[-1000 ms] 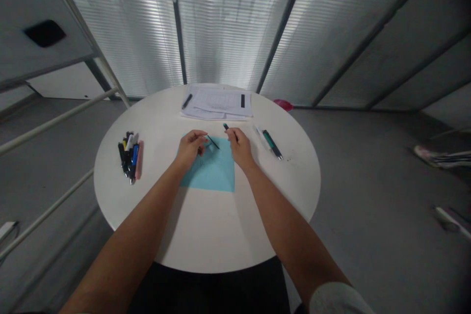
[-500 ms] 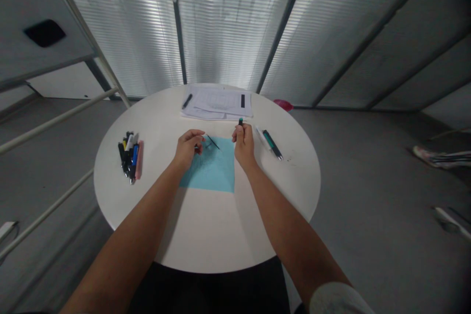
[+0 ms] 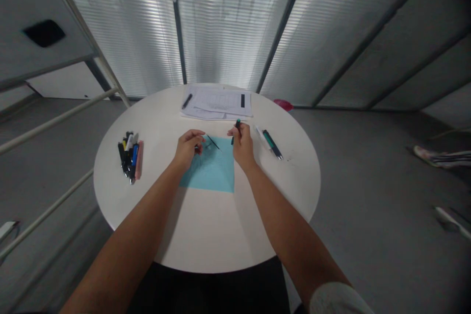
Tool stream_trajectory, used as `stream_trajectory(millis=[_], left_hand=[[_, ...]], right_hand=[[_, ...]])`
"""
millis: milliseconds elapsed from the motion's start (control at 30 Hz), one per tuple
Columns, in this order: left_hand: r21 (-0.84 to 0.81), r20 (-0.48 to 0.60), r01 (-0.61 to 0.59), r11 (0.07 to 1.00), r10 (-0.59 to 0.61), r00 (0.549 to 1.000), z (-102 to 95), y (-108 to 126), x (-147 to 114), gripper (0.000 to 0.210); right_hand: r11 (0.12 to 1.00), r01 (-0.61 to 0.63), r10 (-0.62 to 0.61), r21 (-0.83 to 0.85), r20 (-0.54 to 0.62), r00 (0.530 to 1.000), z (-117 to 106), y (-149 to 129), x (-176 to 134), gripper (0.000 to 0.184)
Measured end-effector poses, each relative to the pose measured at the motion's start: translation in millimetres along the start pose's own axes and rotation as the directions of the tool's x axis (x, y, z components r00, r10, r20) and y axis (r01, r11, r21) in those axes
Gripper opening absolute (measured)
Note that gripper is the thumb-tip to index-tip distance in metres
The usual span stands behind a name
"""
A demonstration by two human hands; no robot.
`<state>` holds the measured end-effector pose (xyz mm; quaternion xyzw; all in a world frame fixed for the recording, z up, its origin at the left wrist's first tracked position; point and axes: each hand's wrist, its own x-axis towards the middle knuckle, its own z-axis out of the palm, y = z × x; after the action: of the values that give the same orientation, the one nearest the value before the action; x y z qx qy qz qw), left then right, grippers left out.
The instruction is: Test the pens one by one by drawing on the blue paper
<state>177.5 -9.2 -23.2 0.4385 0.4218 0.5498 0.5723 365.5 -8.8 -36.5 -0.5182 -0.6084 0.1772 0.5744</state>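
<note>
A light blue sheet (image 3: 211,176) lies on the round white table (image 3: 206,235) in front of me. Over its left upper part, my left hand (image 3: 188,148) has its fingers curled, with something small and dark partly hidden in them. Close to those fingertips is a thin black stick (image 3: 213,142) like a pen refill; whether it is held or resting on the sheet I cannot tell. At the sheet's right edge, my right hand (image 3: 243,144) is closed round a dark pen barrel (image 3: 238,123) with a green end, tilted and sticking out above the fingers.
Right of my right hand lie a green-and-black pen (image 3: 272,144) and a whitish one (image 3: 262,136) beside it. Several pens (image 3: 128,157) are bunched at the left. Printed papers (image 3: 217,103) with a black pen (image 3: 187,101) on them lie at the far side.
My right hand has tilted the pen barrel and shifted slightly left, so its lower end now shows below the fingers. My left hand has stayed put.
</note>
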Motion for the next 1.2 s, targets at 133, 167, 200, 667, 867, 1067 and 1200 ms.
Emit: stream_trajectory(millis=[133, 167, 200, 667, 867, 1067, 1200], left_hand=[[0.014, 0.01, -0.017, 1.0, 0.016, 1.0, 0.9, 0.2, -0.9, 0.022], [0.017, 0.014, -0.022, 1.0, 0.021, 1.0, 0.8, -0.3, -0.7, 0.022], [0.019, 0.018, -0.026, 1.0, 0.025, 1.0, 0.6, -0.8, -0.5, 0.022], [0.011, 0.027, -0.023, 1.0, 0.023, 0.999, 0.6, -0.7, -0.4, 0.021], [0.012, 0.025, -0.029, 1.0, 0.028, 0.999, 1.3, -0.2, -0.9, 0.02], [0.011, 0.013, -0.022, 1.0, 0.022, 1.0, -0.6, -2.7, 1.1, 0.021], [-0.092, -0.015, 0.024, 0.995, -0.026, 1.0, -2.3, -0.3, 2.7, 0.023]], right_hand=[[0.998, 0.03, -0.028, -0.047, 0.038, 0.999, -0.4, -2.9, -1.9, 0.03], [0.998, 0.035, -0.032, -0.056, 0.043, 0.999, -0.6, -3.4, -2.6, 0.032], [0.997, 0.035, -0.032, -0.062, 0.048, 0.998, -0.8, -4.1, -3.2, 0.034], [0.998, 0.029, -0.028, -0.047, 0.031, 0.999, -5.9, -15.6, -6.2, 0.061], [0.997, 0.044, -0.043, -0.065, 0.004, 0.999, -6.6, -14.5, -5.7, 0.056], [0.989, 0.078, -0.091, -0.126, -0.097, 0.991, -3.4, -0.6, -2.0, 0.039], [0.968, 0.145, -0.165, -0.202, -0.084, 0.983, -4.7, -1.2, -0.2, 0.022]])
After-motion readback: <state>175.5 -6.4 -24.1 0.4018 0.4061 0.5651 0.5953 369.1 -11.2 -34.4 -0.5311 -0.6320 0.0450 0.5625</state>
